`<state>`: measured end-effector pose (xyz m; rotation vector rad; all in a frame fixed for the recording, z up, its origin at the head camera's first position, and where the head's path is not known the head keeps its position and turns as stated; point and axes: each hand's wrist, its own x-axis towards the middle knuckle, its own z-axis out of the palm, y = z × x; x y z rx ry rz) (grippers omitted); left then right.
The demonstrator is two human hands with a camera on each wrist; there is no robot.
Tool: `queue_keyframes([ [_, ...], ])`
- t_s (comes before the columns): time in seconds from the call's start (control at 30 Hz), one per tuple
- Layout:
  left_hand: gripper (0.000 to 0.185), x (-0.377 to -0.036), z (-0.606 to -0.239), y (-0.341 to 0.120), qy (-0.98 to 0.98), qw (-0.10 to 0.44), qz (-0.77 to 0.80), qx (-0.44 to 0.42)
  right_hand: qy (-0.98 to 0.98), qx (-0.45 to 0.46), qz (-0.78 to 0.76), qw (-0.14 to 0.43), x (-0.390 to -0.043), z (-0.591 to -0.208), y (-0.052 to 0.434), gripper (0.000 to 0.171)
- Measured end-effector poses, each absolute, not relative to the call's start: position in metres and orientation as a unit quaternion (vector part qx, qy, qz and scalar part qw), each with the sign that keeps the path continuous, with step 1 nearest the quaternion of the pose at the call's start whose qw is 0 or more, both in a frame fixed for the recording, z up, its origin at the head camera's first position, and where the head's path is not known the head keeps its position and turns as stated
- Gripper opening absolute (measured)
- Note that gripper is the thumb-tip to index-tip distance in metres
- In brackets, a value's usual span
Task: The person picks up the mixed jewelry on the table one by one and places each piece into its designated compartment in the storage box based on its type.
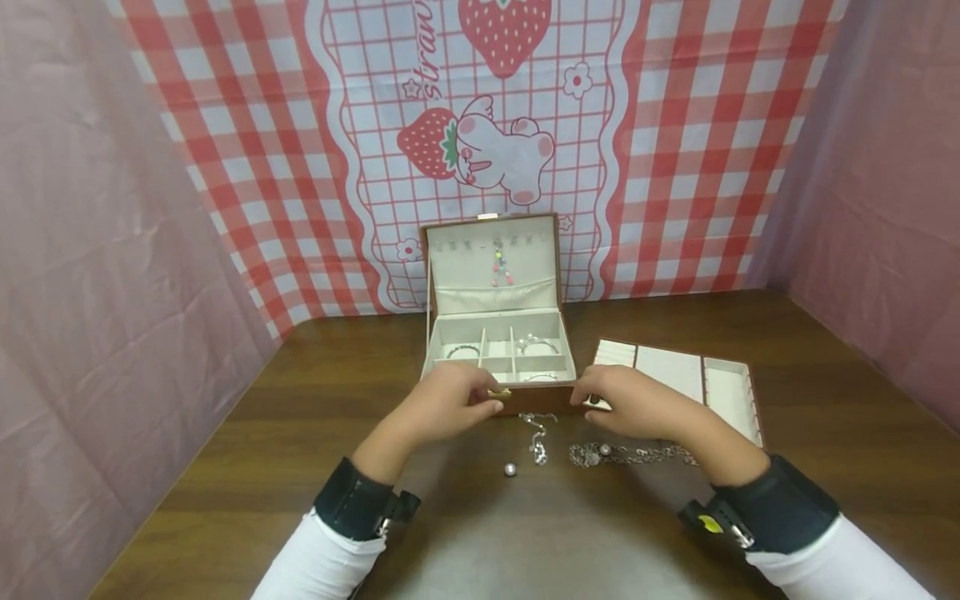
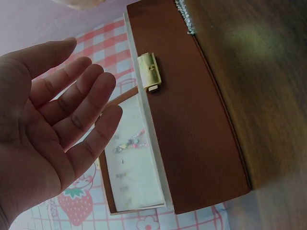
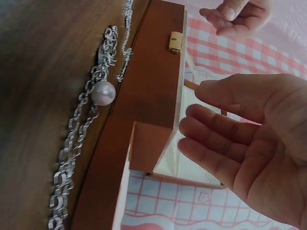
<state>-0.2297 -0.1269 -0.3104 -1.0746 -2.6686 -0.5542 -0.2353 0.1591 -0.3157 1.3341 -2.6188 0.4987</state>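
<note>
A brown jewelry box stands with its lid raised, showing pale compartments inside. Over its front edge, left of middle, my left hand hovers with loosely bent fingers and nothing in it; the gold clasp is close by. My right hand is at the front right corner, between the box and a pale removable tray. Its fingers are relaxed and hold nothing in the right wrist view. Bracelets lie in some compartments, and a colourful beaded strand hangs inside the lid.
In front of the box lie a thin silver chain, a loose pearl-like ball and a chunky silver chain with another pearl-like ball. A red checkered cloth hangs behind, with pink curtains at both sides.
</note>
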Motion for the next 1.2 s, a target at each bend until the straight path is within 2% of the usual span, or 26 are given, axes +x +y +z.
queue_keyframes([
  [0.27, 0.013, -0.228, -0.313, -0.121, -0.901, 0.083, -0.181, -0.387, -0.886, 0.434, 0.155, 0.043, -0.236, -0.322, 0.174, 0.013],
  [0.57, 0.013, -0.226, -0.315, -0.117, -0.902, 0.061, -0.17, -0.392, -0.897, 0.417, 0.137, -0.044, -0.239, -0.323, 0.182, 0.017],
  [0.73, 0.015, -0.225, -0.317, -0.115, -0.902, 0.054, -0.166, -0.395, -0.914, 0.384, 0.11, -0.07, -0.236, -0.324, 0.186, 0.024],
  [0.93, 0.015, -0.224, -0.319, -0.114, -0.903, 0.049, -0.164, -0.395, -0.928, 0.327, 0.125, -0.127, -0.234, -0.326, 0.188, 0.027],
  [1.07, 0.015, -0.224, -0.32, -0.114, -0.904, 0.049, -0.159, -0.394, -0.925, 0.338, 0.123, -0.123, -0.235, -0.33, 0.187, 0.03],
  [1.2, 0.015, -0.224, -0.322, -0.114, -0.905, 0.046, -0.157, -0.393, -0.924, 0.358, 0.099, -0.094, -0.237, -0.334, 0.186, 0.036],
])
